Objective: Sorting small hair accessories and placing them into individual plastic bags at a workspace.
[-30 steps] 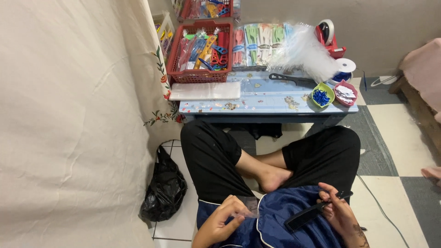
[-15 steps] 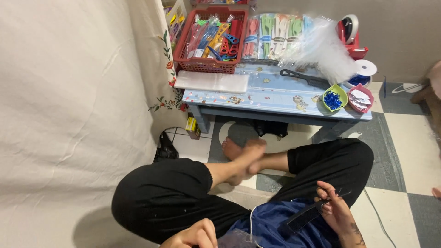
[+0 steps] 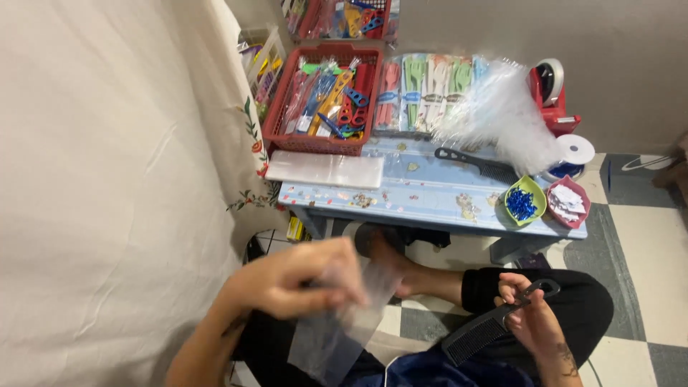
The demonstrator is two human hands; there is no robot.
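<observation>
Right now the left hand is raised in front of the person, fingers pinched shut on the top edge of a clear bag, which hangs down over the lap. The hand is motion-blurred, so the exact finger placement is hard to read. That bag looks feather-light, limp and slick — I'd judge it creases easily and wants holding at the open edge, where it can be parted. The right hand rests by the right knee, fingers curled closed around the handle of a black comb, teeth pointing back toward the body. The comb looks stiff and light plastic, best held by the handle, clear of the thin teeth.

Ahead stands a low blue table. On it a red basket is packed with coloured combs in wrappers — a second comb lies loose beside a heap of clear bags. A green dish holds small blue pieces, and a red dish just beside it holds white slips
</observation>
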